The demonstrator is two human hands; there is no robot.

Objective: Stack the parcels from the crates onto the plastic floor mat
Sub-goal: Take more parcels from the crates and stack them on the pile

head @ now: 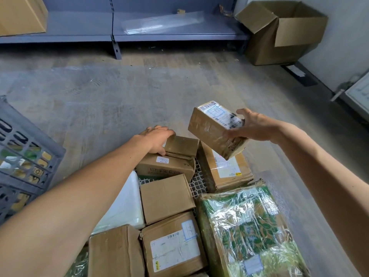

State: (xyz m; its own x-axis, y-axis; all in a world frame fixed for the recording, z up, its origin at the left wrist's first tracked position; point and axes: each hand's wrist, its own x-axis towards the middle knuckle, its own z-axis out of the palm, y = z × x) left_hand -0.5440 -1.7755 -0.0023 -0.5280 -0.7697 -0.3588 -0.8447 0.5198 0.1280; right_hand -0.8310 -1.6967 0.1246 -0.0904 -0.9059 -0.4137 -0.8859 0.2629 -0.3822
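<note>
My right hand [252,126] grips a taped brown parcel [211,128] with a white label, held tilted in the air above the far parcels. My left hand [156,139] rests on the top of a small brown box [169,162] at the far end of the white plastic floor mat [196,182], fingers curled over its far edge. Several parcels lie on the mat: a labelled box [225,170], a plain box [166,198], a labelled box [173,246], a green plastic-wrapped pack [249,232] and a white bag [123,206].
A grey plastic crate [24,156] with parcels inside stands at the left. A grey metal shelf [119,31] runs along the back wall. An open cardboard carton [283,31] stands in the back right corner. Bare concrete floor [119,96] lies between.
</note>
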